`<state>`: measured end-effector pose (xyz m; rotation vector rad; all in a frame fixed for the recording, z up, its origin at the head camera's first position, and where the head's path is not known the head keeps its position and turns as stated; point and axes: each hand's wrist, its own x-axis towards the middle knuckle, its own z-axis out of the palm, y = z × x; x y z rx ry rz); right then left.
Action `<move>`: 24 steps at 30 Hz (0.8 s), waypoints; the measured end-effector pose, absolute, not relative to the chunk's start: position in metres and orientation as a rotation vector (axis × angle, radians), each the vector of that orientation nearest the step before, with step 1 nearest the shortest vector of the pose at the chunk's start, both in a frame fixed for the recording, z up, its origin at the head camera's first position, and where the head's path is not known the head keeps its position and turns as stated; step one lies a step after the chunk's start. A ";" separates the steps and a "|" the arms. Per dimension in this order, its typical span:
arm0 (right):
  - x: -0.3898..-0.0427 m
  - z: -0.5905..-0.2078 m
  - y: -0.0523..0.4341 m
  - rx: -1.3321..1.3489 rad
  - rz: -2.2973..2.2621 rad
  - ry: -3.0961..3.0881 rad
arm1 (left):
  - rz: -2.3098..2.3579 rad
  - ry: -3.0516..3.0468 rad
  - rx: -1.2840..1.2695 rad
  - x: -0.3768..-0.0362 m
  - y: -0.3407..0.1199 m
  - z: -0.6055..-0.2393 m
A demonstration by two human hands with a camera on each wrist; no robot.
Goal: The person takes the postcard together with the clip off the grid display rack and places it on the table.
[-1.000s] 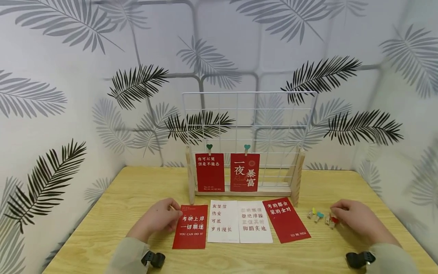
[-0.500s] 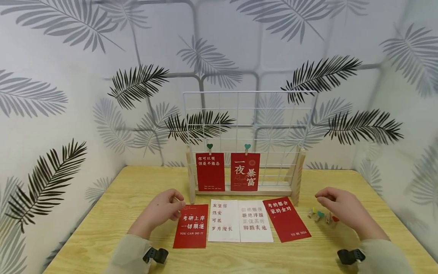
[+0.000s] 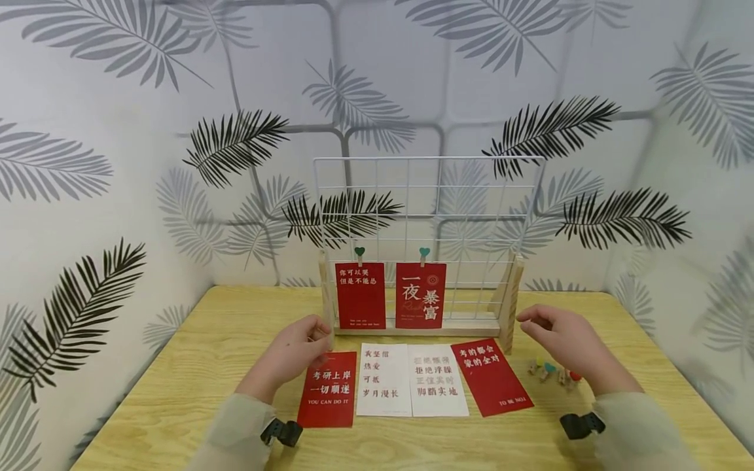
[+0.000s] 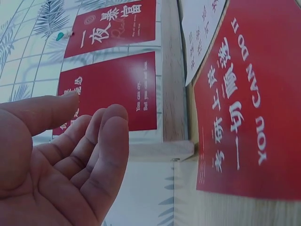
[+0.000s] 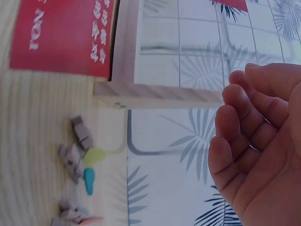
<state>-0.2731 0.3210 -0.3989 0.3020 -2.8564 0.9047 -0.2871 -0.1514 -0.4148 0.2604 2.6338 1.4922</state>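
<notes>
My left hand (image 3: 294,353), fingers loosely bent and holding nothing, hovers by the top left corner of a red card (image 3: 326,409) with white lettering. Its empty palm (image 4: 61,188) shows in the left wrist view. Near the rack's right foot is my right hand (image 3: 574,347), also empty, above several small wooden clips (image 3: 548,371) with coloured tops. The white wire grid rack has wooden side posts (image 3: 511,294). On it hang two red cards, a plainer one (image 3: 360,304) under a dark green heart clip (image 3: 360,252) and another (image 3: 406,320) under a teal heart clip (image 3: 424,253).
Two white cards (image 3: 384,409) lie side by side in the middle of the wooden table (image 3: 412,448). To their right is a slanted red card (image 3: 497,389), its top near the rack's foot. A leaf-patterned wall covering (image 3: 389,39) stands behind.
Both hands have risen toward the rack and come inward. The right hand has left the loose clips, moving up and left; the left hand shifts up and right. Cards and clips stay put.
</notes>
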 end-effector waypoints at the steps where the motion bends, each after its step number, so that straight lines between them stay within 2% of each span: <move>1: -0.274 -0.397 0.318 0.314 0.907 -2.851 | 1.501 2.629 0.263 -0.287 -0.149 -0.414; 24: -0.287 -0.373 0.280 0.397 0.893 -2.809 | 1.510 2.642 0.408 -0.296 -0.100 -0.412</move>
